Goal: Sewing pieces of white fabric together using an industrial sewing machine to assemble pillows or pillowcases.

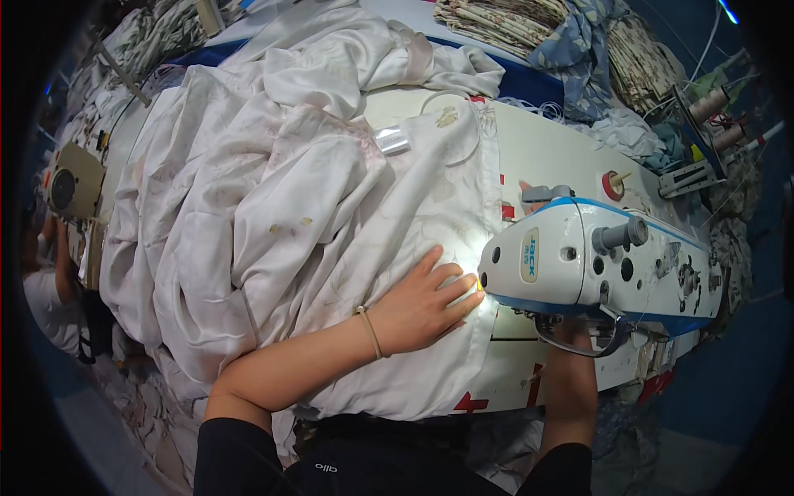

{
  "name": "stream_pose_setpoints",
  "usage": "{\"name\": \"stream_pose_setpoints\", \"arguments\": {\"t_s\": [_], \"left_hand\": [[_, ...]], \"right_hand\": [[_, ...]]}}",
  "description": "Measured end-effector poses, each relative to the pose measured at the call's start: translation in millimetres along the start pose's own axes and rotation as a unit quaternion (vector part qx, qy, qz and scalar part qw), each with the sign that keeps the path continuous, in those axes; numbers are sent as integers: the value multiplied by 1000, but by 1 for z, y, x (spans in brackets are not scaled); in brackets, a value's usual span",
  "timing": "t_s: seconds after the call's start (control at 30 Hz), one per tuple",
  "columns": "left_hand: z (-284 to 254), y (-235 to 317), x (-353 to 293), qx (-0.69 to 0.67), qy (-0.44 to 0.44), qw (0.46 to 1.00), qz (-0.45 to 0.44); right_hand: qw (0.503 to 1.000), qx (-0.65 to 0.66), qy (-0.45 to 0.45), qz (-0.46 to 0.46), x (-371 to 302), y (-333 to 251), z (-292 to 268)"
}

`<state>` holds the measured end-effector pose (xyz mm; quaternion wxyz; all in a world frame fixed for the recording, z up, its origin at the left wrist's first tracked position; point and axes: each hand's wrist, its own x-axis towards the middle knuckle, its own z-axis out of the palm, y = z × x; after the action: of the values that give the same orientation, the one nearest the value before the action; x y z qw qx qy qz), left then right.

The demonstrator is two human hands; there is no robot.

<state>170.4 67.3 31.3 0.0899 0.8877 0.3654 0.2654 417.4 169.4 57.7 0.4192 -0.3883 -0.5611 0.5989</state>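
A large white cloth (273, 223) with faint prints lies heaped and folded across the sewing table, its hemmed edge running beside the sewing machine (538, 256). My left hand (426, 306) rests flat on the cloth, fingers spread, their tips next to the lit needle area. My right forearm passes beneath the machine's head, which covers most of my right hand (524, 190). Only a bit of that hand shows beyond the head, near the cloth's edge, so its grip is hidden. A small silvery label (393, 140) lies on the cloth.
A red spool-like disc with a peg (613, 185) sits on the white tabletop (562, 153). Thread cones (710, 106) stand on a rack at the right. Stacked patterned fabric (500, 25) is at the back. At far left, another person (54, 302) sits by a second machine (74, 183).
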Motion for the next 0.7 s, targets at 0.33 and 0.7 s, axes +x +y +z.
{"name": "stream_pose_setpoints", "arguments": {"t_s": [0.33, 0.7], "left_hand": [[-2, 1, 1, -5, -23, 1000, -14], [4, 3, 3, -15, 8, 1000, 10]], "right_hand": [[722, -690, 38, -30, 191, 8, 22], [793, -584, 77, -155, 172, 13, -14]]}}
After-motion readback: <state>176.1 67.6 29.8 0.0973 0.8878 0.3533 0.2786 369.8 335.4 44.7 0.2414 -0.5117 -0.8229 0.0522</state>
